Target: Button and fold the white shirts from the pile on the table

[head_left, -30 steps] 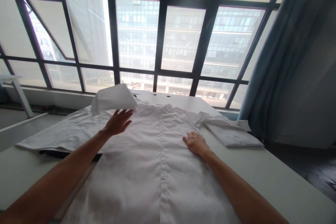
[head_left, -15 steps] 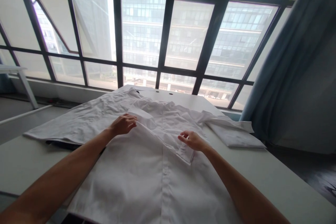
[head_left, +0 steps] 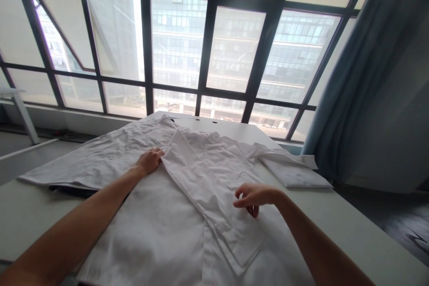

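From the head-worn camera, a person works over a white button-front shirt (head_left: 197, 178) spread on a long white table (head_left: 338, 219). The left hand (head_left: 149, 161) lies flat and relaxed, fingers spread slightly and pressed onto the shirt, just beside the top of a folded sleeve (head_left: 208, 196) near the collar (head_left: 196, 134). It pinches nothing. The right hand (head_left: 254, 199) is raised, its fingers (head_left: 241, 193) curled inward and loosely drawn together, with no cloth visibly pinched between them. It sits over the sleeve's lower half, to the right of the left hand and well apart from it.

The sleeve runs diagonally from the left hand's fingertips down past the right hand, across the shirt's front. Compared with half a second earlier, it now lies longer and flatter, and its end reaches further down the shirt. The right hand has let go of it and shifted outward, while the left hand has moved only slightly.

Beyond the right hand, the shirt's other sleeve (head_left: 295, 174) lies folded at the table's far side. Left of the left hand, a wide flap of shirt (head_left: 83, 165) spreads over the table, with a dark cloth (head_left: 70, 191) showing beneath its edge. Tall dark-framed windows (head_left: 177, 44) and a blue curtain (head_left: 338, 67) stand behind the table.
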The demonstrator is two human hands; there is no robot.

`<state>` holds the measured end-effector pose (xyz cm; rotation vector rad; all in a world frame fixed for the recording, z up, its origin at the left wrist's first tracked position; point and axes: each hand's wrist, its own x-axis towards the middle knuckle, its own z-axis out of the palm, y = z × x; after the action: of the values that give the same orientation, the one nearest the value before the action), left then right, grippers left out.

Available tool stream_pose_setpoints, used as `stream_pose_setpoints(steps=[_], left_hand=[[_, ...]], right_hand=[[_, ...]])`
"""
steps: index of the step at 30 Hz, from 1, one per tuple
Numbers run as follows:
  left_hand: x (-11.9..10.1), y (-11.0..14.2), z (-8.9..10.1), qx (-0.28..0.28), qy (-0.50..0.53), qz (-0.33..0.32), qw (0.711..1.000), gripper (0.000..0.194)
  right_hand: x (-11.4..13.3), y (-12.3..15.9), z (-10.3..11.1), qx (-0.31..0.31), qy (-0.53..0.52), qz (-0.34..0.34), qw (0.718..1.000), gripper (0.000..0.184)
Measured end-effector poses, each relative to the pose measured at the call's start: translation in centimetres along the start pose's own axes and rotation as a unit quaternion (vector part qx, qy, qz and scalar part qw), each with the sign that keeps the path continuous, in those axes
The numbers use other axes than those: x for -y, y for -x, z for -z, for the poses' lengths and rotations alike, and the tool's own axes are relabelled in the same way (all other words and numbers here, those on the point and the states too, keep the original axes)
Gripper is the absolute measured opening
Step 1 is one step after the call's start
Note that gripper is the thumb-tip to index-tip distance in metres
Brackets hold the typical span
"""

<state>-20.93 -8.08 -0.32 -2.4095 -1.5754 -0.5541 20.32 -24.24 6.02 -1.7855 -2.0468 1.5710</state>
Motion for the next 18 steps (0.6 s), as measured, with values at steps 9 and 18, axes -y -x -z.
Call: stream_pose_setpoints(steps=[9,18], left_hand=[[1.7,-0.9,-0.6,-0.024,0.021,0.091,0.995,0.029],[1.2,-1.0,-0.3,0.002,0.001,0.066,0.998,0.028]], right_hand=[[0.7,-0.5,-0.2,-0.011,-0.133,0.105,0.986,0.047],[-0.3,-0.7,-0.3,0.022,0.017,-0.037,0.999,0.031]])
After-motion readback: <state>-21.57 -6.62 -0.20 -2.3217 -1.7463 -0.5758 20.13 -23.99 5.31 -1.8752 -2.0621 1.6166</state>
